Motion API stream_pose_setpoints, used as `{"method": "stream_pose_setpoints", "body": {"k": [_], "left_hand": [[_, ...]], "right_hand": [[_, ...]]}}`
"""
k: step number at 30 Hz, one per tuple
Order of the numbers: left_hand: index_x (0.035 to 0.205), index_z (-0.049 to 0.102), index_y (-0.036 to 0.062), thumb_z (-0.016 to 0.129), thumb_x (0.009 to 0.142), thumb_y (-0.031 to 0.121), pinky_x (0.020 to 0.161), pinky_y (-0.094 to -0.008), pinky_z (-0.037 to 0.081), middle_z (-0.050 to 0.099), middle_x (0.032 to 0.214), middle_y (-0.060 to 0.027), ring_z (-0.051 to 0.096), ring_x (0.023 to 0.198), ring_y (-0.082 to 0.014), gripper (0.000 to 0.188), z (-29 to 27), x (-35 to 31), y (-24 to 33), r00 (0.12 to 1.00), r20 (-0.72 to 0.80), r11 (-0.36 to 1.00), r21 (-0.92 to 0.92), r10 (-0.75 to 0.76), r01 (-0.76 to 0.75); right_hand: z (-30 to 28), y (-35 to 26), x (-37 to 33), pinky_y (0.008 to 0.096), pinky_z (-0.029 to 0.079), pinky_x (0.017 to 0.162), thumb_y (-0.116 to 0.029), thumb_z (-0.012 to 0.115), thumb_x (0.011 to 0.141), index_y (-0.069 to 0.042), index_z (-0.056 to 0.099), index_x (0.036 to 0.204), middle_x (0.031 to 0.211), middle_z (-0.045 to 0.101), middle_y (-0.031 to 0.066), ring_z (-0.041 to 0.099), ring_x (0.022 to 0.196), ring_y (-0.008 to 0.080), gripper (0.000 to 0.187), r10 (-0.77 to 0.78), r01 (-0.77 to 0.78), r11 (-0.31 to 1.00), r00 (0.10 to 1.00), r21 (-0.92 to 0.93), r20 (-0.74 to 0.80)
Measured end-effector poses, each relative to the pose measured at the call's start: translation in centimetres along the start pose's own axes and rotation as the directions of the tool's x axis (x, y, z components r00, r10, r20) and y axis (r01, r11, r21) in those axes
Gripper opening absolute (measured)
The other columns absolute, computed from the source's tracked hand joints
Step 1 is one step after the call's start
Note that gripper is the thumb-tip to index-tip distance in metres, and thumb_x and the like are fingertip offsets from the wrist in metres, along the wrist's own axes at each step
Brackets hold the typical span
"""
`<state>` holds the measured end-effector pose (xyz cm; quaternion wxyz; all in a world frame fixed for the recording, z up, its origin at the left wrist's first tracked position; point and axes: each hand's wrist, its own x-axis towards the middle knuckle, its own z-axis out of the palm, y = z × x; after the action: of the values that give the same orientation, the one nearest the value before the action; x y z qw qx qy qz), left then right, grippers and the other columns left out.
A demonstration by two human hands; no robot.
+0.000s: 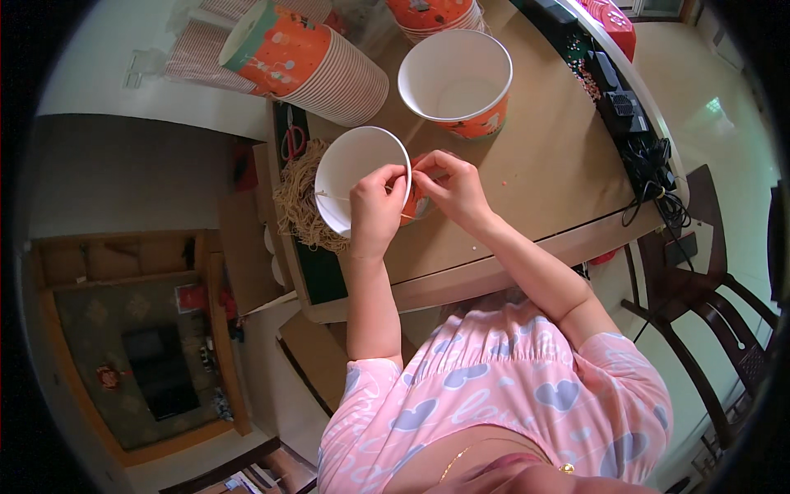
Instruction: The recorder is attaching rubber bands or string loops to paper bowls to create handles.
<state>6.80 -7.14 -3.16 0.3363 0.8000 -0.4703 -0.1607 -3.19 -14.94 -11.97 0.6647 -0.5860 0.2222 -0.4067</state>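
**Q:** What are your hands doing right now?

**Me:** My left hand (377,210) is clamping the rim of a paper bucket (354,160), and my right hand (454,185) is bunching its fingertips close together against the outer side of that rim. Can't tell if anything's between the right ones, they're hiding it. The bucket's sitting tilted near the table's front left, mouth facing up at me.

**Q:** What's it made of?

**Me:** Looks like smooth card, white inside, printed orange outside, round and tapering. A thin tan string (332,196) is running across the mouth toward my left hand.

**Q:** Anything crowding you?

**Me:** Kinda. My own left hand is covering part of the opening. A loose, tangled heap of cord (300,198) is pressing up on the left, and red-handled scissors (294,142) are lying just beyond it. Black adapters (621,105) and looping cables (650,156) are lining the right edge of the wood-look tabletop (551,165), and a dark chair (716,305) is standing off to my right.

**Q:** Other containers?

**Me:** A second bucket (455,74) is standing just behind, showing white right down to its base. A long nested stack (329,74) is lying on its side at back left, bucket inside bucket, and another stack (444,15) is peeking in at the top.
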Motion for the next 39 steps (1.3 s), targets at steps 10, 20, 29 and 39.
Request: {"method": "stream_pose_setpoints", "body": {"k": [10, 20, 29, 39], "left_hand": [[0.1, 0.061, -0.0002, 0.055, 0.095, 0.007, 0.066, -0.0315, 0.052, 0.068, 0.084, -0.0125, 0.068, 0.073, -0.0211, 0.011, -0.5, -1.1, -0.9, 0.985, -0.129, 0.981, -0.142, 0.111, -0.129], [0.09, 0.062, -0.001, 0.075, 0.077, 0.007, 0.07, -0.0372, 0.053, 0.065, 0.086, -0.0133, 0.065, 0.079, -0.0287, 0.02, -3.8, -4.6, -2.2, 0.964, 0.103, 0.969, 0.016, 0.246, -0.248], [0.107, 0.063, 0.0031, 0.074, 0.079, 0.008, 0.095, -0.0369, 0.048, 0.06, 0.119, -0.013, 0.058, 0.112, -0.0266, 0.03, -5.2, -4.0, -3.6, 0.885, -0.408, 0.965, -0.033, 0.225, -0.261], [0.091, 0.064, -0.0009, 0.073, 0.081, 0.015, 0.073, -0.0394, 0.051, 0.067, 0.087, -0.0168, 0.066, 0.082, -0.0299, 0.021, -0.9, -3.0, -1.4, 0.991, 0.084, 0.955, -0.285, 0.107, -0.079]], "right_hand": [[-1.6, -6.2, 2.5, 0.0385, 0.052, 0.076, -0.01, 0.07, 0.081, -0.004, 0.066, 0.099, 0.107, 0.058, 0.0112, 0.062, 0.089, 0.0298, 0.019, -0.255, 0.448, 0.72, 0.881, -0.53, 0.398], [-1.4, -7.8, 6.1, 0.0392, 0.051, 0.072, -0.008, 0.068, 0.079, -0.002, 0.064, 0.085, 0.094, 0.065, 0.0094, 0.063, 0.083, 0.029, 0.009, -0.216, 0.691, 0.539, 0.666, -0.481, 0.714], [-2.4, -8.7, 3.2, 0.0266, 0.05, 0.066, -0.005, 0.065, 0.087, -0.001, 0.063, 0.092, 0.076, 0.065, 0.005, 0.063, 0.07, 0.0124, 0.007, 0.153, 0.302, 0.764, 0.775, -0.571, 0.614], [-2.8, -7.1, 1.2, 0.0213, 0.048, 0.063, -0.002, 0.063, 0.089, 0.0, 0.063, 0.093, 0.081, 0.067, 0.0022, 0.059, 0.069, 0.006, 0.005, 0.105, 0.141, 0.854, 0.896, -0.501, 0.431]]}}
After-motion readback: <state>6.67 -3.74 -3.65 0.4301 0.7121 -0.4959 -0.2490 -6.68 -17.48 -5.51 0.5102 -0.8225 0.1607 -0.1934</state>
